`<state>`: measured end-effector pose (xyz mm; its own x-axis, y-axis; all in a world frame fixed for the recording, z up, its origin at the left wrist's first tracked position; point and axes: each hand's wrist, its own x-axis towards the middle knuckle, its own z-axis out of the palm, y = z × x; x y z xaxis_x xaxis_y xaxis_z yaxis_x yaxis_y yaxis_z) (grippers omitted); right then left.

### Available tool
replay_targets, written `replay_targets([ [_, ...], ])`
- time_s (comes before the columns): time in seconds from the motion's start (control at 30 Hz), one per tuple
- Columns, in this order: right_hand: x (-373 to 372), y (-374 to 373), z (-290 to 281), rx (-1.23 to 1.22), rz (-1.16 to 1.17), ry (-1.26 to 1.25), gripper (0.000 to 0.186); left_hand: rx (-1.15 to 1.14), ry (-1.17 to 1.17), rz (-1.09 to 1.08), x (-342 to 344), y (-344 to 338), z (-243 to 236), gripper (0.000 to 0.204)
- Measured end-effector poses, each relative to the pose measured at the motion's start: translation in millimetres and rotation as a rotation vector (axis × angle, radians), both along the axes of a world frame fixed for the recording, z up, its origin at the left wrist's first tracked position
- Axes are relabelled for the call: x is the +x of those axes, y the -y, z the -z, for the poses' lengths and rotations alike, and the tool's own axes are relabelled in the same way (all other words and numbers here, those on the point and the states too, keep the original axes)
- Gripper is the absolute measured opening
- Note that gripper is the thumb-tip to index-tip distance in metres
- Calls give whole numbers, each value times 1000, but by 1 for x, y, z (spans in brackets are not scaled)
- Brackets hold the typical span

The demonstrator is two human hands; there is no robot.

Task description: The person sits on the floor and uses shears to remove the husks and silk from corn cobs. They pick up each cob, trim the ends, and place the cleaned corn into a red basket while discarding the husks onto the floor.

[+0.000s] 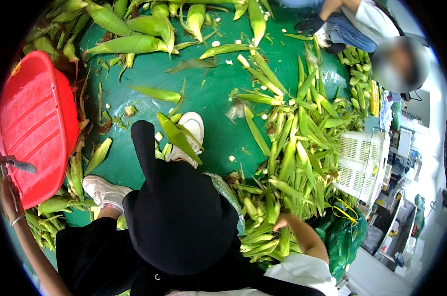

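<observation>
Corn husks lie in a loose green heap at three o'clock, spreading round toward five, on a green floor. Both hands are well apart. At the heap's near edge, between four and five o'clock, the right hand has its fingers bent against the leaves; I cannot tell whether they close on any. Between eight and nine o'clock, the left hand grips a grey-bladed knife in front of a red tub. Unhusked ears lie at eleven o'clock.
</observation>
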<state>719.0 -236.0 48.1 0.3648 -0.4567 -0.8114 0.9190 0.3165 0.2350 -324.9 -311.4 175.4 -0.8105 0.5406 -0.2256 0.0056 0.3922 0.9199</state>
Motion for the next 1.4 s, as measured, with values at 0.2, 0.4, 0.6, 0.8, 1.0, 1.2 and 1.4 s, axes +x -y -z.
replay_targets([
  [0.2, -161, -249, 38, 1277, -77, -594, 38, 103, 106, -121, 88, -81, -15, 18],
  [0.4, -352, -425, 81, 1740, -166, -840, 64, -25, -113, 88, 214, -136, -49, 17],
  [0.6, -271, -375, 151, 1761, -126, -942, 68, -77, 62, 180, 285, -202, -31, 27],
  [0.8, -98, -157, 76, 479, -366, -148, 92, 131, 334, 209, 346, -286, 38, 34],
  [1.0, -288, -245, 11, 1425, 523, -1024, 44, 231, 533, 349, 420, -296, 106, 36],
  [1.2, -462, -324, 44, -337, 1723, -1177, 84, 399, 1134, 429, 417, -272, 109, 28],
  [1.4, -512, -269, 53, -338, 1925, -907, 80, -213, -615, 714, 383, -244, 148, 21],
])
